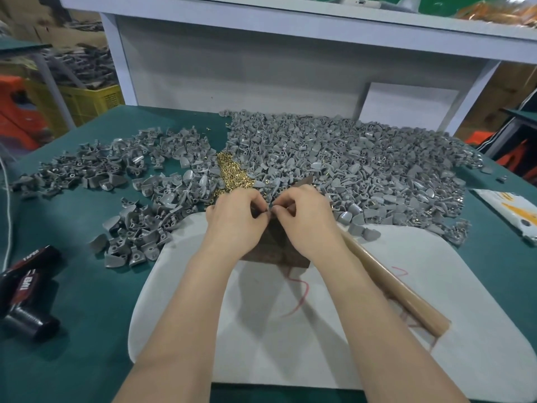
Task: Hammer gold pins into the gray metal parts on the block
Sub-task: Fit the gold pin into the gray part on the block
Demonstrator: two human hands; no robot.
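Note:
Both hands meet over a dark brown block (276,251) resting on a white pad (319,330). My left hand (235,219) and my right hand (305,219) pinch a small gray metal part (270,209) between their fingertips above the block's far end. The part is mostly hidden by the fingers, and I cannot tell whether a pin is in it. A heap of gold pins (232,173) lies just beyond the hands. A wooden hammer handle (392,283) lies on the pad to the right, its head hidden under my right wrist.
Gray metal parts cover the green table: a large pile (363,161) at the back right, a smaller spread (116,170) at the left. Black tape packaging (26,289) lies front left, a white packet (511,210) at the right edge. A white shelf frame (261,68) stands behind.

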